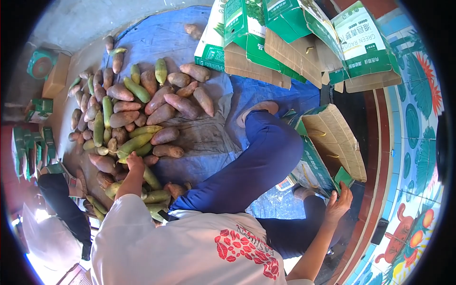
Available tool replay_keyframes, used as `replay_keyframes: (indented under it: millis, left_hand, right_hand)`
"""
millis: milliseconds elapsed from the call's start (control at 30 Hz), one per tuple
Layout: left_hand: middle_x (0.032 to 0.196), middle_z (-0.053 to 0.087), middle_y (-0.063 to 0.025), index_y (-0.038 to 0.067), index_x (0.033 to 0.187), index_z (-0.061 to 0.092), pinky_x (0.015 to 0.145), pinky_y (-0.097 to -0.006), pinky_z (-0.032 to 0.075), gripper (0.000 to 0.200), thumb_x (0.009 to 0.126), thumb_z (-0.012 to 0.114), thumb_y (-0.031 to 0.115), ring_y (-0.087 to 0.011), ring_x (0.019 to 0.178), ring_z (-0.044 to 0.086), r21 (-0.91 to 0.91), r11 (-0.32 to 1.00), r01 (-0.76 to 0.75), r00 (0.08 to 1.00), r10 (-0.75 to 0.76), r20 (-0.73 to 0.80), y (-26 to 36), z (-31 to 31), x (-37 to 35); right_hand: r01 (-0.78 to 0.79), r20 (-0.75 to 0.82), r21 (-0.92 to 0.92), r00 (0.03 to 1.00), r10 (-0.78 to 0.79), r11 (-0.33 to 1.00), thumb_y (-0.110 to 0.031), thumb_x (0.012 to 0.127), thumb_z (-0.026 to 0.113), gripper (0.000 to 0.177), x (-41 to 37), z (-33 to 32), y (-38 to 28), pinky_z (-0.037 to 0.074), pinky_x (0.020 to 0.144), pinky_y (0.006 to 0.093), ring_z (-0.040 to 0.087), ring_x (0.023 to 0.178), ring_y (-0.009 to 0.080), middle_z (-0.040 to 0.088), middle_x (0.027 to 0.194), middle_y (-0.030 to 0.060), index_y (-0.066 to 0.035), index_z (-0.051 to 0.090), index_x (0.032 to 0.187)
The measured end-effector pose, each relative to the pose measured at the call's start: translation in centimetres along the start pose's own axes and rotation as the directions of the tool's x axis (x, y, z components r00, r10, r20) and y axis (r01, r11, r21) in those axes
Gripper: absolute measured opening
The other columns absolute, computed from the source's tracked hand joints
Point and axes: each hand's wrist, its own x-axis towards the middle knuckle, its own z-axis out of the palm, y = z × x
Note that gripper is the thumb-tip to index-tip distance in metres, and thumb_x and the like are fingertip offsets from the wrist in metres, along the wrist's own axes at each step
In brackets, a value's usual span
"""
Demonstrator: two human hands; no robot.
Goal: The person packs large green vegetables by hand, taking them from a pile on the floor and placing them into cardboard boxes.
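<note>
My left hand (pixel 135 162) reaches into the pile of radishes, its fingers bunched at the lower end of a green radish (pixel 136 144); the fingertips are partly hidden. Around it lie more green radishes and several reddish-purple, soil-dusted radishes (pixel 183 105). On the other side, my right hand (pixel 339 203) is at the near edge of an opened green cardboard carton (pixel 314 161). Its thumb and fingers close on a small green flap (pixel 343 177) there. The carton stands tilted beside my bent leg, with its large brown flap (pixel 335 135) folded outward.
A blue tarp (pixel 152 35) lies under the radishes. Several green-and-white cartons (pixel 289 45) with open flaps stand at the back. To the right runs a tiled, painted wall (pixel 413 142). Another person in dark trousers (pixel 66 204) is at the left, near more stacked cartons (pixel 31 147).
</note>
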Motion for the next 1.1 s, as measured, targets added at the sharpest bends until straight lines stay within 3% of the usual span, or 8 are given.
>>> replay_keyframes:
  millis: [200,433,567,667,800,900,1000,1100]
  left_hand:
    - [0.142,0.037,-0.0028,0.022,0.126,0.056,0.102,-0.0427,0.031,0.038,0.088,0.055,0.028,-0.0211,0.128,0.040,0.193,0.971,-0.144,0.989,0.145,0.007,-0.8,-1.9,-2.3]
    - [0.137,0.046,-0.0039,0.017,0.129,0.052,0.099,-0.0420,0.039,0.061,0.074,0.069,0.039,-0.0228,0.123,0.048,0.032,0.914,-0.404,0.907,0.396,0.142,1.3,-5.3,-3.4]
    - [0.133,0.051,-0.0045,0.015,0.130,0.050,0.097,-0.0416,0.043,0.076,0.066,0.077,0.046,-0.0238,0.120,0.053,0.121,0.880,-0.460,0.881,0.436,0.184,3.3,-6.6,-5.7]
    - [0.125,0.058,-0.0038,0.014,0.127,0.053,0.089,-0.0385,0.049,0.071,0.069,0.073,0.051,-0.0236,0.113,0.058,0.243,0.858,-0.453,0.890,0.423,0.168,4.5,-7.3,-7.0]
    - [0.122,0.061,-0.0083,0.010,0.116,0.063,0.091,-0.0368,0.048,0.062,0.077,0.064,0.058,-0.0238,0.111,0.059,-0.025,0.939,-0.344,0.934,0.345,0.089,3.7,-11.0,-9.5]
    - [0.121,0.060,-0.0127,0.007,0.116,0.062,0.091,-0.0382,0.047,0.067,0.078,0.059,0.062,-0.0267,0.111,0.059,-0.244,0.899,-0.363,0.932,0.352,-0.087,4.0,-11.9,-9.3]
    - [0.119,0.061,-0.0158,0.003,0.115,0.061,0.092,-0.0392,0.046,0.068,0.080,0.055,0.062,-0.0293,0.110,0.059,-0.325,0.864,-0.385,0.919,0.326,-0.223,6.2,-12.9,-9.4]
    - [0.117,0.062,-0.0169,0.001,0.114,0.060,0.092,-0.0389,0.046,0.065,0.082,0.057,0.058,-0.0297,0.110,0.059,-0.325,0.857,-0.399,0.909,0.324,-0.263,8.4,-14.9,-11.3]
  right_hand:
    - [-0.007,-0.008,-0.021,1.000,0.007,1.000,-0.051,0.093,0.041,0.055,0.6,0.5,0.2,0.042,0.084,0.0440,0.056,0.091,0.0350,0.061,0.101,0.0160,-0.002,0.060,0.109]
    - [0.009,0.000,-0.020,1.000,-0.009,1.000,-0.049,0.091,0.046,0.050,1.2,0.2,-0.4,0.041,0.084,0.0437,0.055,0.092,0.0354,0.061,0.101,0.0153,-0.004,0.060,0.108]
    - [-0.023,0.013,0.039,1.000,0.023,0.999,-0.047,0.089,0.051,0.047,1.4,-0.4,-0.9,0.041,0.086,0.0447,0.055,0.093,0.0362,0.061,0.100,0.0155,-0.004,0.060,0.107]
    - [-0.025,0.010,0.044,1.000,0.024,0.999,-0.045,0.088,0.053,0.045,1.4,-0.7,-1.1,0.040,0.087,0.0452,0.055,0.094,0.0363,0.061,0.099,0.0155,-0.004,0.060,0.106]
    - [-0.048,0.028,0.065,0.999,0.046,0.997,-0.044,0.088,0.054,0.043,1.5,-0.9,-1.3,0.040,0.088,0.0452,0.055,0.095,0.0365,0.061,0.099,0.0157,-0.004,0.061,0.104]
    - [-0.035,0.014,0.082,0.999,0.034,0.996,-0.044,0.087,0.055,0.043,1.6,-1.1,-1.5,0.040,0.089,0.0451,0.055,0.096,0.0365,0.061,0.098,0.0158,-0.004,0.061,0.103]
    - [-0.036,0.014,0.103,0.999,0.034,0.994,-0.044,0.087,0.055,0.044,1.7,-1.4,-1.7,0.040,0.088,0.0450,0.055,0.096,0.0361,0.061,0.098,0.0156,-0.003,0.061,0.102]
    - [-0.025,-0.003,0.097,1.000,0.026,0.995,-0.044,0.087,0.055,0.044,1.5,-1.5,-1.8,0.040,0.088,0.0448,0.055,0.095,0.0357,0.061,0.096,0.0152,-0.003,0.062,0.102]
